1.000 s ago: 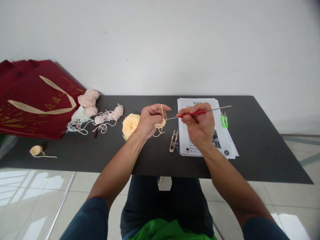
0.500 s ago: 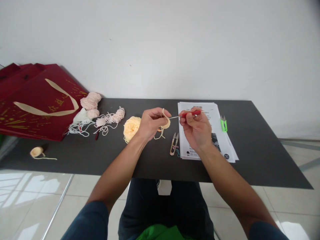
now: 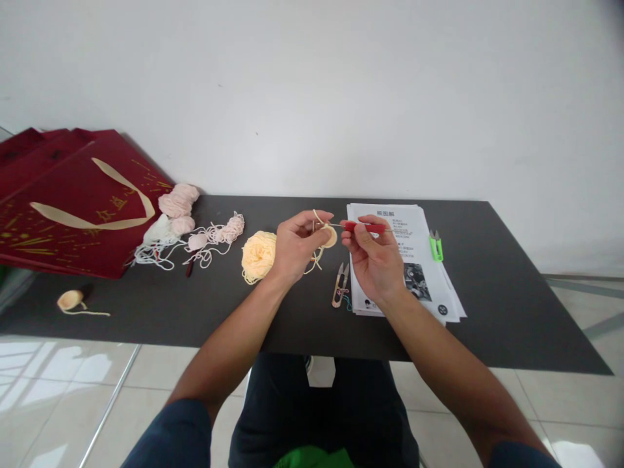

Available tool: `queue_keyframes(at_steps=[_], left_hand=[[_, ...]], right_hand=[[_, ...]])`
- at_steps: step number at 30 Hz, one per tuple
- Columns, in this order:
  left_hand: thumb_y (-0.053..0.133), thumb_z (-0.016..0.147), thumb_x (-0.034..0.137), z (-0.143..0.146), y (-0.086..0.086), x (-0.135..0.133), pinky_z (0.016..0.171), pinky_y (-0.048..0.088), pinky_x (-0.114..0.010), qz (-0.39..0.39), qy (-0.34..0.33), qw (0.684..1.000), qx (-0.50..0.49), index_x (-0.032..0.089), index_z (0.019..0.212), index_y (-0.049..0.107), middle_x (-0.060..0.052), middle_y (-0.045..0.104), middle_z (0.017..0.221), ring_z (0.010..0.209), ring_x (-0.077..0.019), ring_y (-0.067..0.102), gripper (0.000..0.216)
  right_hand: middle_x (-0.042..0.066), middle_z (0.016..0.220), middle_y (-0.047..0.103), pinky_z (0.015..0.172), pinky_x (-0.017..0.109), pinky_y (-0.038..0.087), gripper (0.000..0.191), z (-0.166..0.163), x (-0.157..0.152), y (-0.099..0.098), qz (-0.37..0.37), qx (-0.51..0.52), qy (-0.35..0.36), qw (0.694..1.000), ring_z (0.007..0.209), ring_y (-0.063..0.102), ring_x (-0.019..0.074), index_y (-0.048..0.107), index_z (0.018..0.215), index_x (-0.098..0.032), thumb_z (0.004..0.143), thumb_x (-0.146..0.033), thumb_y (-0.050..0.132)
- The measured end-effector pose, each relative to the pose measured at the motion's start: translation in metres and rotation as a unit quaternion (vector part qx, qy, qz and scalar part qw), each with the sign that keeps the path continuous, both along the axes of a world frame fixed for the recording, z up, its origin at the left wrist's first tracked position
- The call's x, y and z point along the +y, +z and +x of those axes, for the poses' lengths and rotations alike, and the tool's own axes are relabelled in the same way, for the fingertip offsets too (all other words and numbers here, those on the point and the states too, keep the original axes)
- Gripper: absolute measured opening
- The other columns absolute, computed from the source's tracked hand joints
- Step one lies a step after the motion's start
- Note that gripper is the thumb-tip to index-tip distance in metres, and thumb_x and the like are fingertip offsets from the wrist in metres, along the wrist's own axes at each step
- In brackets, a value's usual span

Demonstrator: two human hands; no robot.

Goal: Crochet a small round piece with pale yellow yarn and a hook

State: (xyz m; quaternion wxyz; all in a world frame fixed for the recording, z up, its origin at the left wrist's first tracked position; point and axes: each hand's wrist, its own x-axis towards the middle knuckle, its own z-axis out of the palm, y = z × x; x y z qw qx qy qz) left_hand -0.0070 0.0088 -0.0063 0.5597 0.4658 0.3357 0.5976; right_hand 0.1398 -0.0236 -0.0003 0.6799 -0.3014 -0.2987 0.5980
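Observation:
Between thumb and fingers, my left hand [image 3: 298, 246] pinches a small round pale-yellow crochet piece [image 3: 330, 236], a strand of yarn looped over the index finger. My right hand [image 3: 374, 259] grips a crochet hook [image 3: 364, 227] by its red handle. The hook's metal shaft points left and reaches the crochet piece; its very tip is hard to make out. Just left of my left hand sits a ball of yellow yarn [image 3: 258, 256]. Thread snips [image 3: 340, 286] lie on the table below the gap between my hands.
Printed sheets [image 3: 390, 304] lie under my right hand, with green snips [image 3: 435, 246] at their right edge. Pink yarn [image 3: 178, 200] and white yarn [image 3: 160, 234] lie beside red paper bags [image 3: 73, 201]. Another crocheted cup shape [image 3: 71, 299] rests at the dark table's [image 3: 511, 312] left.
My right hand has shifted slightly left and down, bringing the hook's handle closer to the crochet piece. My left hand keeps its pinch nearly in place. The view has tilted slightly.

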Motion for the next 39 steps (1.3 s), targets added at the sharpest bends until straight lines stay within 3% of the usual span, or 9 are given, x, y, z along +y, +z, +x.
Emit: queue_keyframes(at_steps=[4,8,16,23,26,30,34,37,39], left_hand=[[0.085,0.070,0.013,0.003,0.000,0.001,0.066,0.050,-0.021,-0.005,0.014,1.000,-0.004,0.024,0.118,0.079,0.003,0.069,0.080,0.068,-0.0073,0.061,0.050],[0.087,0.072,0.015,0.003,0.001,0.000,0.067,0.051,-0.021,-0.012,0.010,1.000,-0.005,0.025,0.128,0.075,0.003,0.070,0.080,0.068,-0.0072,0.062,0.059],[0.089,0.073,0.023,0.000,0.003,0.000,0.068,0.052,-0.023,-0.027,0.027,0.999,-0.019,0.025,0.113,0.080,0.002,0.075,0.082,0.069,-0.0085,0.064,0.042],[0.090,0.070,0.018,0.003,0.002,0.000,0.071,0.053,-0.024,-0.036,0.033,0.998,-0.032,0.025,0.121,0.077,0.002,0.076,0.085,0.071,-0.0089,0.067,0.053],[0.090,0.071,0.019,0.004,0.002,-0.001,0.074,0.053,-0.025,-0.042,0.032,0.998,-0.034,0.025,0.125,0.075,0.002,0.077,0.083,0.073,-0.0099,0.068,0.056],[0.090,0.070,0.020,0.005,0.003,-0.001,0.074,0.052,-0.024,-0.080,0.015,0.993,-0.084,0.023,0.119,0.077,0.001,0.078,0.083,0.072,-0.0093,0.068,0.051],[0.091,0.068,0.015,0.004,0.009,0.000,0.078,0.053,-0.023,-0.122,-0.013,0.979,-0.160,0.021,0.112,0.078,0.002,0.075,0.076,0.075,-0.0094,0.070,0.046],[0.091,0.068,0.015,0.002,0.013,0.000,0.076,0.053,-0.021,-0.137,-0.039,0.972,-0.185,0.018,0.111,0.077,0.001,0.074,0.077,0.074,-0.0082,0.069,0.045],[0.091,0.068,0.017,0.001,0.014,0.000,0.075,0.052,-0.021,-0.136,-0.052,0.972,-0.185,0.017,0.111,0.077,0.001,0.074,0.078,0.071,-0.0074,0.068,0.046]], right_hand=[[-0.002,0.095,0.084,0.079,0.018,0.066,0.018,-0.003,-0.001,-0.002,0.002,-0.006,0.005,1.000,0.078,0.078,0.0078,0.074,0.095,-0.027,0.082,-0.028,0.087],[-0.002,0.095,0.084,0.078,0.018,0.067,0.014,-0.003,0.001,-0.004,0.013,-0.024,-0.006,1.000,0.077,0.078,0.0083,0.075,0.091,-0.026,0.083,-0.028,0.086],[-0.001,0.092,0.083,0.076,0.022,0.068,0.014,-0.001,0.002,-0.004,0.019,-0.055,-0.017,0.998,0.074,0.078,0.0105,0.077,0.092,-0.025,0.084,-0.031,0.086],[0.001,0.093,0.084,0.076,0.029,0.068,0.014,-0.005,0.000,-0.008,0.031,-0.108,-0.061,0.992,0.073,0.077,0.0128,0.080,0.097,-0.025,0.085,-0.032,0.084],[0.001,0.091,0.083,0.076,0.031,0.068,0.012,-0.008,-0.006,-0.009,0.060,-0.186,-0.109,0.975,0.074,0.078,0.0143,0.081,0.100,-0.026,0.089,-0.030,0.081],[0.004,0.101,0.084,0.084,0.039,0.068,0.015,-0.008,-0.016,-0.009,0.139,-0.310,-0.181,0.923,0.083,0.079,0.0187,0.084,0.102,-0.031,0.090,-0.025,0.078],[0.003,0.115,0.083,0.096,0.047,0.066,0.028,-0.006,-0.019,-0.015,0.221,-0.373,-0.183,0.882,0.100,0.079,0.0244,0.084,0.105,-0.037,0.086,-0.018,0.080],[0.002,0.118,0.083,0.099,0.049,0.065,0.030,-0.005,-0.017,-0.019,0.228,-0.361,-0.161,0.890,0.104,0.078,0.0246,0.083,0.108,-0.039,0.086,-0.019,0.081],[0.001,0.118,0.083,0.097,0.047,0.066,0.024,-0.005,-0.013,-0.020,0.193,-0.311,-0.138,0.920,0.101,0.079,0.0231,0.084,0.105,-0.038,0.087,-0.022,0.081]])
